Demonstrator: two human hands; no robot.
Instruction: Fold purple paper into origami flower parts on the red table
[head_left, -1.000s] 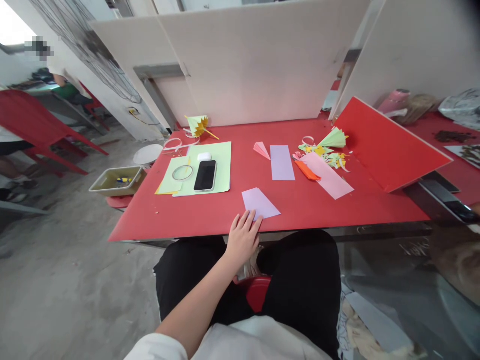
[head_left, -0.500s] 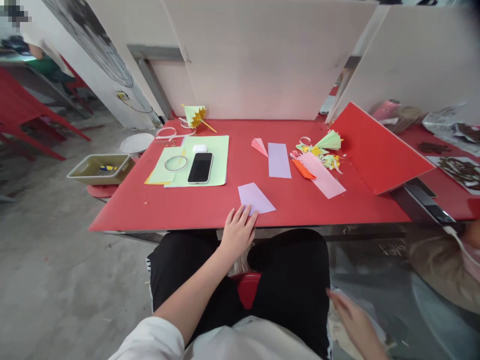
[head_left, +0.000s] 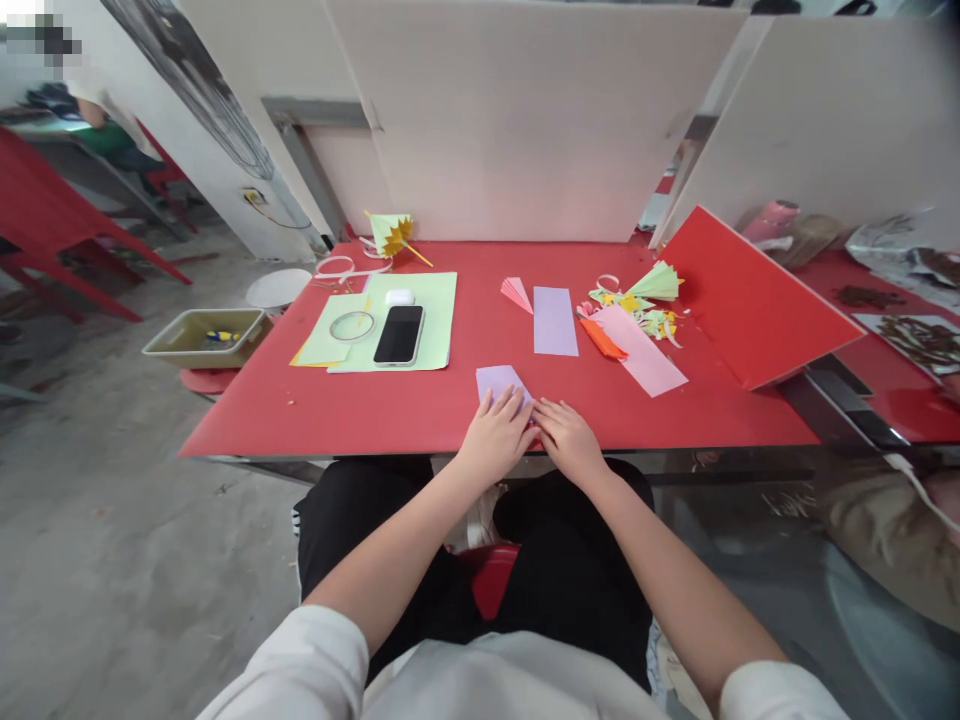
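Near the table's front edge lies a folded piece of purple paper (head_left: 501,378), its lower part covered by my hands. My left hand (head_left: 496,432) rests flat on it with the fingers stretched out and pointing away from me. At the paper's right corner, my right hand (head_left: 571,440) lies with fingers extended, its tips close to the left thumb. What the right fingertips touch is partly hidden. Beyond the hands is a flat purple paper strip (head_left: 556,321), with a small pleated pink paper fan (head_left: 517,293) to its left.
An orange cutter (head_left: 602,340) lies beside pink paper (head_left: 646,355) and coloured scraps (head_left: 660,325). Left, a black-screened phone (head_left: 400,334) and tape roll (head_left: 352,325) sit on green paper (head_left: 439,320). A red board (head_left: 750,300) leans at the right.
My right hand has come up from beside my right leg to the purple paper's right corner. My left hand has shifted slightly right and farther onto the paper.
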